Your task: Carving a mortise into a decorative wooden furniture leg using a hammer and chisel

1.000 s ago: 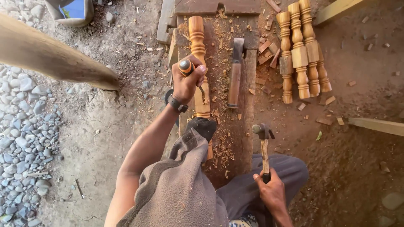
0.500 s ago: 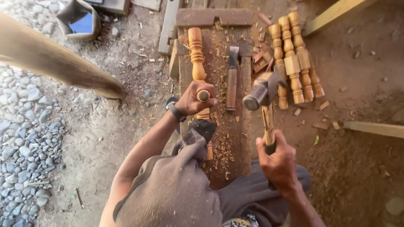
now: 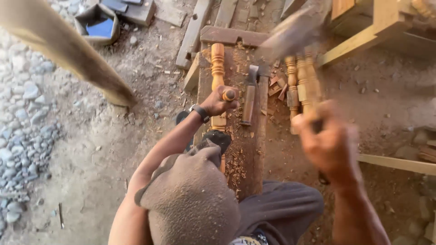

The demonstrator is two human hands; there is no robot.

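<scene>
Bare dirt floor (image 3: 113, 149), littered with chips and edged by grey stones at the left, surrounds a low plank tabletop (image 3: 259, 136) dusted with shavings. On it lies a turned wooden spindle (image 3: 217, 59), lengthwise, with a hand plane (image 3: 249, 97) just beside it and more finished spindles (image 3: 300, 79) near the right edge.

The left hand (image 3: 217, 102) has its grip pressed together around a chisel handle (image 3: 229, 95), the tool standing on the spindle's lower part. The right hand (image 3: 329, 145) is blurred, its grip wrapped tight on a hammer (image 3: 290, 34) raised high above the plank.

Judging by looks, the spindle is stiff, solid and fairly light — its rounded beads would let it roll, so it wants pinning at a square section. The chisel is best held low on its smooth handle; the hammer looks head-heavy — hold it near the shaft's end.
</scene>
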